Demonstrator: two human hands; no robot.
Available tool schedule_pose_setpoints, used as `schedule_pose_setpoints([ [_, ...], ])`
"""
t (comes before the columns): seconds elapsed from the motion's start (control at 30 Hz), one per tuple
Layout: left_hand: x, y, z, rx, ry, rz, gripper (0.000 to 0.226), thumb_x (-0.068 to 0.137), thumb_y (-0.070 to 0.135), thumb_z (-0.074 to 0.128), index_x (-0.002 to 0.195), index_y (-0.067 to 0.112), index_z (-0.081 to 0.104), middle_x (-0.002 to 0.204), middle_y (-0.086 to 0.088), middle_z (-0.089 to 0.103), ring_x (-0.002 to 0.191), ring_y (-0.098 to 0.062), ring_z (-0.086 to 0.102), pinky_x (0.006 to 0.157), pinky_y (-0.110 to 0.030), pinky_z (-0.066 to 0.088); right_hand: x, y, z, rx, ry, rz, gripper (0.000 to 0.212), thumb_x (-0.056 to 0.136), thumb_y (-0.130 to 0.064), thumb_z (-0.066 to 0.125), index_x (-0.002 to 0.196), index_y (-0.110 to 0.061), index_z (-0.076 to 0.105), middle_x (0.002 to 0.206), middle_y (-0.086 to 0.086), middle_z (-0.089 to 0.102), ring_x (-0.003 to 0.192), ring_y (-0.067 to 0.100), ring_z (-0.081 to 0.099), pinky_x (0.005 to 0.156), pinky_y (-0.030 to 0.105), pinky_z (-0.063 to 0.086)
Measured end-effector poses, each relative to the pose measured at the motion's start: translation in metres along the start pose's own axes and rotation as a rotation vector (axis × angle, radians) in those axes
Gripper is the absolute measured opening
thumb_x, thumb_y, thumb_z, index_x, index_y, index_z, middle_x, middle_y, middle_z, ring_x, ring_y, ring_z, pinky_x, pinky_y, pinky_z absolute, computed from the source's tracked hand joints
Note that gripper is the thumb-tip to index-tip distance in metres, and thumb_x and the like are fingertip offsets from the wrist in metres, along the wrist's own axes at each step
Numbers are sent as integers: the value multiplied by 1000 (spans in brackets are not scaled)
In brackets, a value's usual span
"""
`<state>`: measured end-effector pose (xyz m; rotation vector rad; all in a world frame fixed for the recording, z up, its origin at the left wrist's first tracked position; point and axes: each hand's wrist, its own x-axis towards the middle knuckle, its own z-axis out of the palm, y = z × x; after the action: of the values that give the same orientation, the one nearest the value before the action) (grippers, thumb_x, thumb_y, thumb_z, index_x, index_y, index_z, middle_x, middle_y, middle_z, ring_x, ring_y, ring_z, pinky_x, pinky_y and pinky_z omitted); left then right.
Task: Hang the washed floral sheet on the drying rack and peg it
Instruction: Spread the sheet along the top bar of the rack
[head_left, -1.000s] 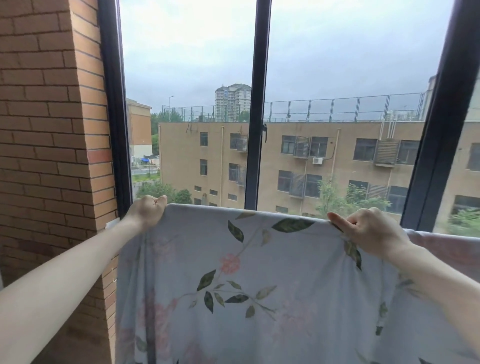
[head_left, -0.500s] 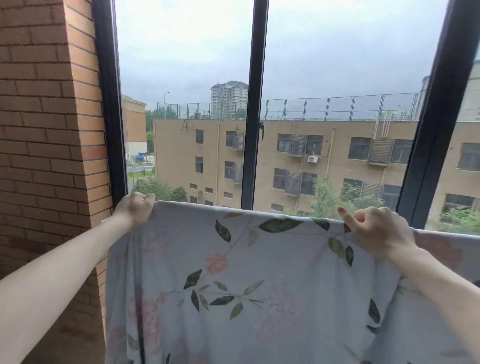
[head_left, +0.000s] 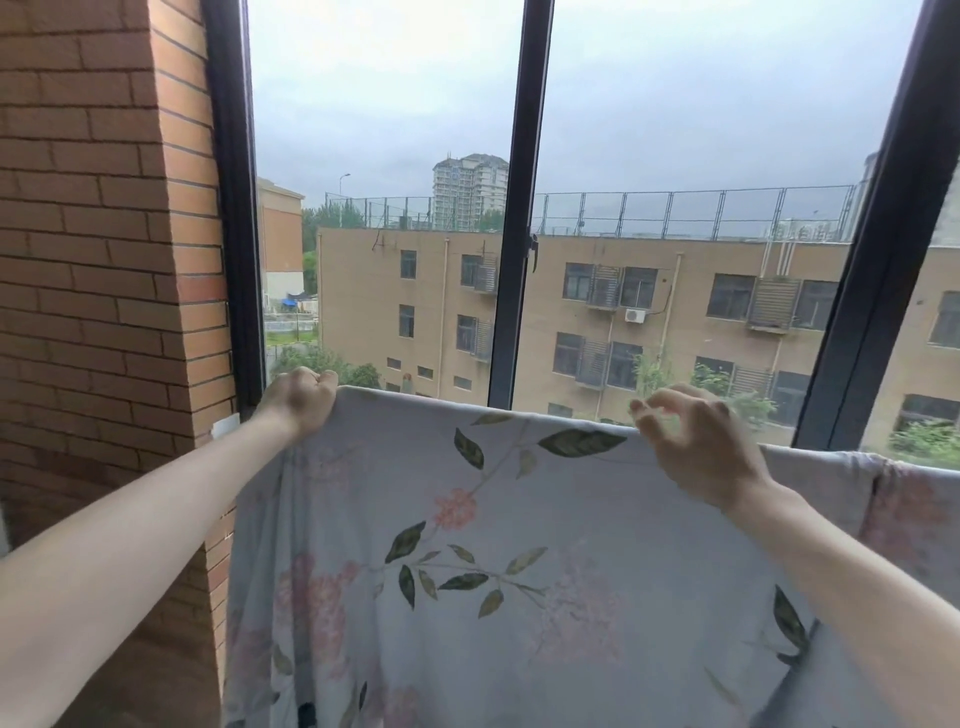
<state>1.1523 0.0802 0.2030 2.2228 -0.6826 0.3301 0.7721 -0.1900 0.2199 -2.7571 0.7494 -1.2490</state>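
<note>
The floral sheet (head_left: 519, 545), pale grey-blue with green leaves and pink flowers, hangs spread in front of me, its top edge stretched level across the lower window. My left hand (head_left: 304, 400) grips the sheet's top left corner in a fist. My right hand (head_left: 696, 441) is at the top edge further right, blurred, fingers loosely curled and lifted; whether they pinch the cloth is unclear. The drying rack's bar is hidden under the draped top edge. No pegs are in view.
A brick wall (head_left: 104, 260) stands close on the left. Dark window frames (head_left: 519, 208) rise behind the sheet, with glass panes showing buildings outside. More of the sheet, bunched and pinkish, drapes on at the right edge (head_left: 909, 514).
My right hand has loosened from a firm pinch on the top edge, fingers now lifting apart. The left hand keeps its grip on the corner. The view shifted slightly.
</note>
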Motion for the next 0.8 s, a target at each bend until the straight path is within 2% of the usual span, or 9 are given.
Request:
schedule_pose_setpoints([
  [0.07, -2, 0, -2, -2, -7, -12, 54, 105, 31, 38, 58, 9, 49, 77, -15, 60, 82, -34, 56, 72, -37, 35, 4, -43, 19, 51, -118, -129, 35, 97, -57, 51, 101, -28, 71, 106, -10, 68, 92, 17, 62, 75, 33, 47],
  [0.17, -3, -4, -11, -13, -35, -39, 54, 107, 34, 37, 60, 10, 49, 85, -17, 59, 86, -34, 55, 73, -37, 35, 14, -95, 49, 61, -219, -222, 30, 95, -57, 55, 109, -33, 66, 101, -11, 68, 86, 15, 63, 68, 32, 46],
  [0.3, -8, -12, -20, -61, -71, -25, 57, 108, 46, 39, 62, 14, 45, 73, -6, 57, 84, -29, 55, 71, -37, 34, 27, -134, 80, 66, -210, -220, 28, 99, -53, 56, 99, -28, 68, 88, -5, 70, 70, 18, 60, 57, 30, 38],
  [0.37, -15, -27, -20, -116, -49, -3, 47, 107, 51, 41, 87, 16, 64, 94, 1, 62, 95, -23, 55, 78, -35, 37, 29, -137, 87, 36, -183, -185, 33, 101, -55, 52, 91, -28, 68, 78, -5, 66, 65, 18, 57, 53, 29, 34],
  [0.43, -25, -46, -17, -163, 45, 2, 42, 103, 56, 43, 115, 21, 63, 117, 1, 59, 106, -20, 56, 89, -37, 42, 29, -131, 86, -12, -151, -149, 38, 101, -58, 48, 87, -29, 67, 72, -7, 60, 65, 20, 54, 56, 31, 33],
  [0.57, -52, -110, -10, -159, 162, -139, 50, 88, 49, 41, 126, 22, 58, 126, -5, 56, 114, -27, 57, 100, -44, 46, 28, -127, 86, -46, -98, -117, 39, 101, -63, 44, 78, -35, 59, 67, -7, 51, 68, 24, 49, 63, 34, 33],
  [0.67, -74, -156, 2, -11, -49, -285, 54, 89, 49, 50, 134, 19, 54, 127, -6, 62, 112, -29, 60, 92, -40, 48, 26, -130, 95, -51, -95, -114, 45, 100, -66, 42, 77, -32, 63, 70, -5, 56, 69, 25, 52, 65, 34, 34],
  [0.73, -81, -168, 11, 55, -228, -295, 56, 91, 57, 59, 134, 21, 55, 124, -2, 65, 111, -30, 63, 87, -38, 50, 26, -134, 99, -64, -89, -109, 50, 99, -68, 40, 78, -30, 65, 72, -3, 59, 71, 26, 53, 66, 34, 34],
  [0.8, -84, -166, 17, 89, -237, -278, 48, 91, 58, 63, 127, 26, 60, 119, -3, 70, 106, -31, 66, 86, -39, 55, 28, -135, 99, -69, -57, -96, 54, 98, -69, 40, 80, -28, 69, 71, -1, 58, 71, 26, 50, 67, 35, 34],
])
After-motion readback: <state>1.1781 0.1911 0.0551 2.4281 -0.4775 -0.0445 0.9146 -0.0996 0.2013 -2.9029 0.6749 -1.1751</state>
